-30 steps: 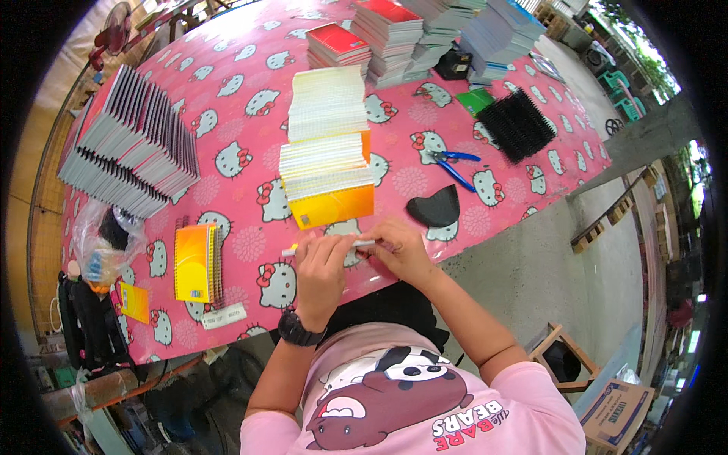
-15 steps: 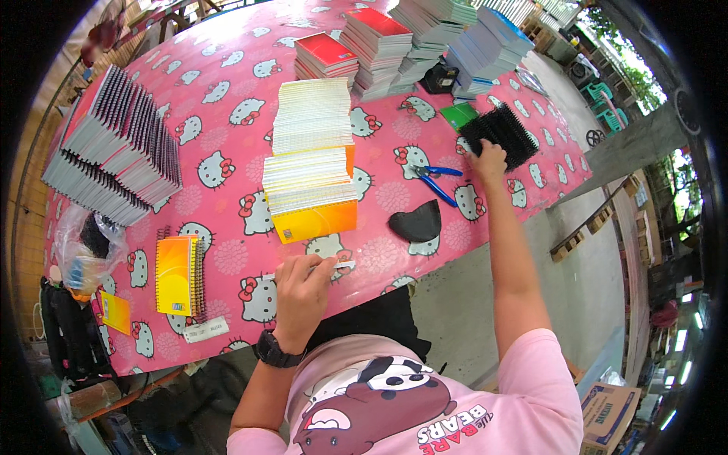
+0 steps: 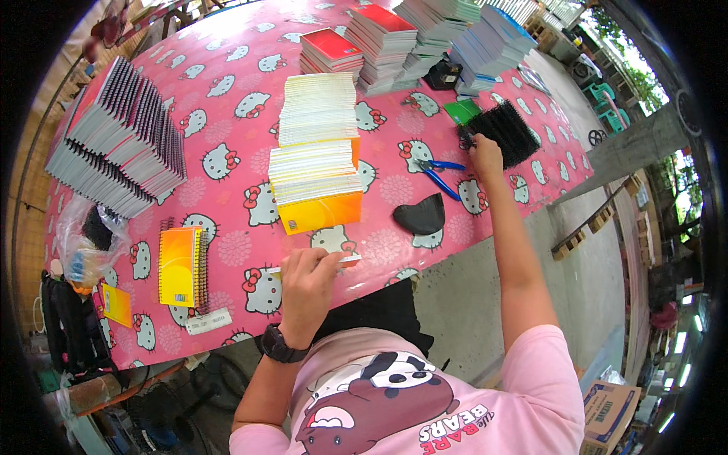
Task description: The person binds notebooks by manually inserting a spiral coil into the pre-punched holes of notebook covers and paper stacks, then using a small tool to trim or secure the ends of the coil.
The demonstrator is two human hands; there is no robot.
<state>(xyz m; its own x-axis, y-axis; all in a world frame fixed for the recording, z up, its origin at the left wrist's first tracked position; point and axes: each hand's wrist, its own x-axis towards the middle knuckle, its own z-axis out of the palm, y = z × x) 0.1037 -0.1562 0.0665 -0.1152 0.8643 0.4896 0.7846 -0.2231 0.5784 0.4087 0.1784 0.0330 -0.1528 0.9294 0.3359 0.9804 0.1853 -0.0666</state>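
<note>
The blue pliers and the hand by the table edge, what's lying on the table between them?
In the head view, a black curved piece lies between the blue pliers and the left hand, on the pink tablecloth.

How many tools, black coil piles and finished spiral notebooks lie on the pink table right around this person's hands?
Blue-handled pliers: 1
Pile of black binding coils, touched by the right hand: 1
Orange spiral notebook: 1
Thin stack of pages under the left hand: 1
Total: 4

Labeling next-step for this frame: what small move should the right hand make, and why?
Probably pinch one coil free and lift it. The right hand already touches the near edge of the black coil pile, while the left hand steadies a thin booklet at the table edge.
</note>
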